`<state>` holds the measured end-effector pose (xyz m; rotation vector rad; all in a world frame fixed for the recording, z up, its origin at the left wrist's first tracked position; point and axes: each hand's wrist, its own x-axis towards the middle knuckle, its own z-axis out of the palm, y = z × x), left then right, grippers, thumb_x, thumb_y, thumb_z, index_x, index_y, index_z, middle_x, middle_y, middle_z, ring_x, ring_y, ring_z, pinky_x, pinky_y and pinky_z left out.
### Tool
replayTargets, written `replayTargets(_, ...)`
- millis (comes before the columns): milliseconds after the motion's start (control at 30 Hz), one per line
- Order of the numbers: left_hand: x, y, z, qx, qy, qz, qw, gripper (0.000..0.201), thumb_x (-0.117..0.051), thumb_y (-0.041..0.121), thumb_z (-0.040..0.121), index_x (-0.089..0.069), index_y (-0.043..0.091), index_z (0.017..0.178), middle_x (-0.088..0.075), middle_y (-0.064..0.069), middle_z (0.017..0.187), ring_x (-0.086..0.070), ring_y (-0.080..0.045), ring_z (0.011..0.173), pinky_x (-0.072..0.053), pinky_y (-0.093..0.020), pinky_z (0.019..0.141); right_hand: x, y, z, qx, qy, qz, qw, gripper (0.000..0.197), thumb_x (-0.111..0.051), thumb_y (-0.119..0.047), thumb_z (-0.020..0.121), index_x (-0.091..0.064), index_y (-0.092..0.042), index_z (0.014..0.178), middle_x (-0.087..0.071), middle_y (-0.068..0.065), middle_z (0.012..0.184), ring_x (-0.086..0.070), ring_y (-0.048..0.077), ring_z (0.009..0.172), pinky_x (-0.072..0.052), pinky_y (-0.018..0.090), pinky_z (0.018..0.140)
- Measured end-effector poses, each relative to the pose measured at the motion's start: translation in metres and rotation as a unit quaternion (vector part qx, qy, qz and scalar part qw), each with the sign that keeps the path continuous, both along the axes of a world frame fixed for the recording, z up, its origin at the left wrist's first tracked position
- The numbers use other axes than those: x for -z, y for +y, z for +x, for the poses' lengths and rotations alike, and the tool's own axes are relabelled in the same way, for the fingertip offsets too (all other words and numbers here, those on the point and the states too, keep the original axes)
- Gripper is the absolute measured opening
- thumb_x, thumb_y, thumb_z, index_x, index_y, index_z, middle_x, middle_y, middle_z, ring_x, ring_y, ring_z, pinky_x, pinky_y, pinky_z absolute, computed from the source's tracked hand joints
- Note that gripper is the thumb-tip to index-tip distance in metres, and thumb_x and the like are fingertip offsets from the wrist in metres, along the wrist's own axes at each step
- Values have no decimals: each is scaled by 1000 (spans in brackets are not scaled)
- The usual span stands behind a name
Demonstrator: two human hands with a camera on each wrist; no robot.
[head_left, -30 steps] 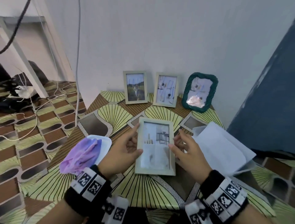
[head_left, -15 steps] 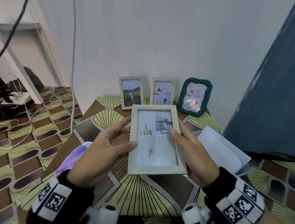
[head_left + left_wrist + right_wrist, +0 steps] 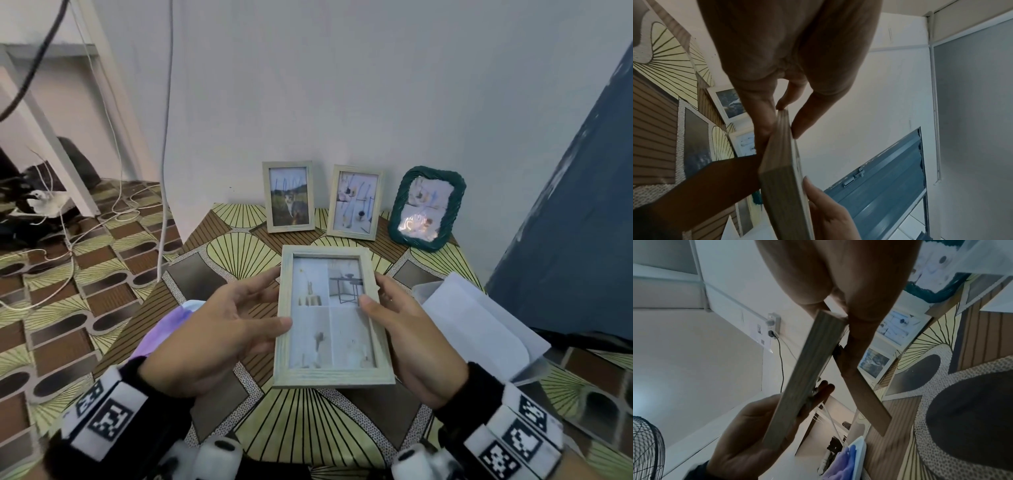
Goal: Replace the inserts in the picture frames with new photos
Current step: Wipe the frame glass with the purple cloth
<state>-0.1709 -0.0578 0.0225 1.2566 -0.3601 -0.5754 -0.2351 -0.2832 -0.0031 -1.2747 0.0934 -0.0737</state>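
I hold a pale wooden picture frame [image 3: 330, 315] above the patterned table [image 3: 308, 428], its glass side facing me, with a four-panel photo of a side table and a vase inside. My left hand [image 3: 239, 318] grips its left edge, thumb on the front and fingers behind. My right hand [image 3: 400, 322] grips the right edge the same way. The left wrist view shows the frame [image 3: 781, 170] edge-on. In the right wrist view, the frame [image 3: 807, 378] has its brown back stand [image 3: 861, 386] swung out.
Against the back wall stand two pale wooden frames [image 3: 289, 197] [image 3: 354, 202] and a green woven frame [image 3: 426, 209]. A purple cloth [image 3: 164, 329] lies at the table's left, white paper sheets [image 3: 472, 325] at its right. A blue door [image 3: 565, 240] stands on the right. Cables trail on the floor at left.
Both hands have lifted the frame up off the table and closer to me, tilting its face toward me. The grip on both edges has stayed the same.
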Motion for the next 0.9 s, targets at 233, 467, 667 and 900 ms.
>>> replayTargets(233, 3, 7, 25, -51, -29, 39, 998, 68, -60, -7, 88, -48, 33, 141, -67, -8, 117, -68, -26, 107, -61, -36, 77, -2, 6, 33, 1, -19, -41, 999, 41, -57, -11, 98, -54, -33, 133, -71, 0, 118, -69, 23, 107, -57, 40, 89)
replayTargets(467, -26, 22, 76, -73, -66, 70, 993, 65, -46, 1, 98, -33, 42, 148, -70, -9, 117, -64, -35, 112, -56, -52, 88, -24, 28, 107, 24, -47, -140, 989, 42, -46, -32, 103, -42, -35, 144, -57, -8, 138, -53, 15, 128, -39, 46, 112)
replayTargets(667, -40, 37, 145, -146, -121, 110, 976, 69, -46, 0, 99, -31, 49, 146, -64, -12, 120, -68, -29, 104, -61, -40, 77, -36, 55, 199, 17, -61, -148, 987, 42, -47, -20, 102, -44, -34, 141, -60, -2, 133, -60, 15, 117, -48, 44, 104)
replayTargets(900, -23, 52, 237, -238, -129, 111, 956, 67, -48, 8, 100, -30, 54, 145, -63, -7, 118, -72, -17, 93, -60, -32, 66, -29, 88, 301, 12, -82, -190, 978, 49, -42, -20, 104, -34, -52, 140, -59, -3, 118, -62, 5, 82, -52, 15, 72)
